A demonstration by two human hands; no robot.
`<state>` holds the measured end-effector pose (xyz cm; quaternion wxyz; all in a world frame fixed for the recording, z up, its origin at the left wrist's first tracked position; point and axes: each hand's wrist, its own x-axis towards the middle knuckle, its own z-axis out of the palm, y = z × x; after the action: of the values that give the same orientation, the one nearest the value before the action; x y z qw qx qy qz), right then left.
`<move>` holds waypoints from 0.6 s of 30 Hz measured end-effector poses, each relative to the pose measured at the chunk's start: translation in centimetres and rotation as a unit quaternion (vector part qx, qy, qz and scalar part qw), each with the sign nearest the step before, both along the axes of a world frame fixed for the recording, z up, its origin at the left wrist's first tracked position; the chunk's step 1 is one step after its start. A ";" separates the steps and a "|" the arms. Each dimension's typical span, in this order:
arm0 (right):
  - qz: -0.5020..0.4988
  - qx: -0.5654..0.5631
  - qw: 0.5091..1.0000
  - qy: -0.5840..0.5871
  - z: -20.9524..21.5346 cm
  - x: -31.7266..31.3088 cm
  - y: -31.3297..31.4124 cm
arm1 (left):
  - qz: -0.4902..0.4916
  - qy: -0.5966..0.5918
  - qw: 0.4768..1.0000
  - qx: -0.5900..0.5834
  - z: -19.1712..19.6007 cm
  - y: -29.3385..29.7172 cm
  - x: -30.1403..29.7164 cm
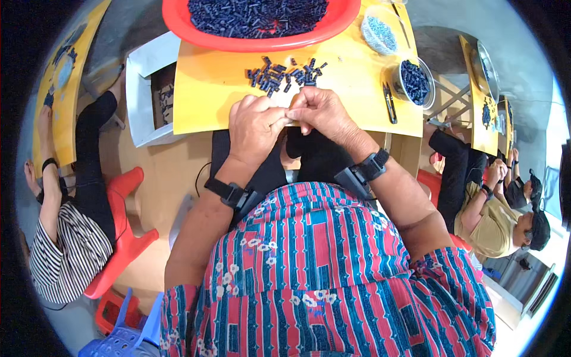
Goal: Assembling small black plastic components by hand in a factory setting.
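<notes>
My left hand [254, 126] and my right hand [324, 112] meet at the near edge of the yellow table [208, 95]. Thumbs and fingertips of both are pinched together, almost touching. Whatever lies between them is too small and too covered to make out. Just beyond my fingers is a loose pile of small dark blue-black plastic pieces [275, 76], short and block-shaped. A big red basin [262, 44] behind the pile holds many more of these pieces.
Right of my hands lie a slim black hand tool [389, 102] and a clear tub of dark pieces [414, 83]. Farther back is a bowl of tiny silvery parts [380, 34]. An open white box [140, 89] adjoins the table's left side. People sit at neighbouring yellow tables on both sides.
</notes>
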<state>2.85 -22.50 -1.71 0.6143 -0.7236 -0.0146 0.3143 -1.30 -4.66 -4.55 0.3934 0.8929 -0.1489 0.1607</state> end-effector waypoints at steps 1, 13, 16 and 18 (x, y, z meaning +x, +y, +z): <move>0.004 -0.007 1.000 0.000 0.2 -0.3 0.1 | -0.005 0.004 1.000 0.004 0.1 0.0 -0.3; 0.032 -0.012 0.999 0.008 1.0 -1.1 0.7 | -0.004 0.009 1.000 -0.010 0.8 0.3 -1.4; 0.036 -0.015 0.999 0.005 0.9 -0.7 0.5 | -0.002 0.014 1.000 -0.010 0.3 0.1 -0.8; 0.034 0.010 0.999 -0.001 0.9 -0.2 0.3 | 0.000 0.018 1.000 -0.010 0.1 0.2 -0.4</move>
<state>2.68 -22.19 -0.84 0.6105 -0.7169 -0.0430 0.3338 -1.74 -4.46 -4.45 0.4045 0.8917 -0.1407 0.1463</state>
